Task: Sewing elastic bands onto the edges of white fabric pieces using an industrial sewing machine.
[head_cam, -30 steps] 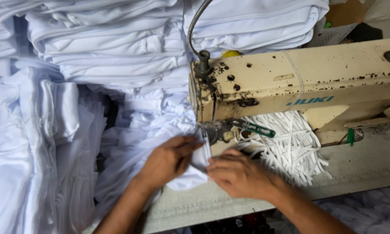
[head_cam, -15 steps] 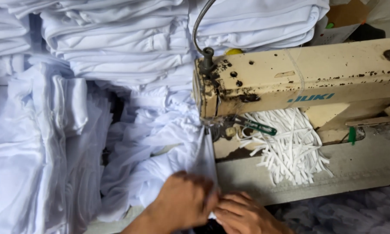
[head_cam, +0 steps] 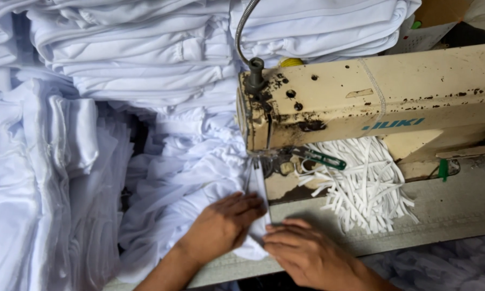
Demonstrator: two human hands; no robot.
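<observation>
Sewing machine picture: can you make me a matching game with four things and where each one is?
Things:
1. sewing machine
2. white strips
3. folded white cloth stack
4. left hand

Places:
A. heaped under the machine's arm
B. top left, behind the loose cloth
C. pressing white fabric just before the needle
D. right side, cream and chipped

Pairs: 1-D, 2-A, 3-B, 4-C
</observation>
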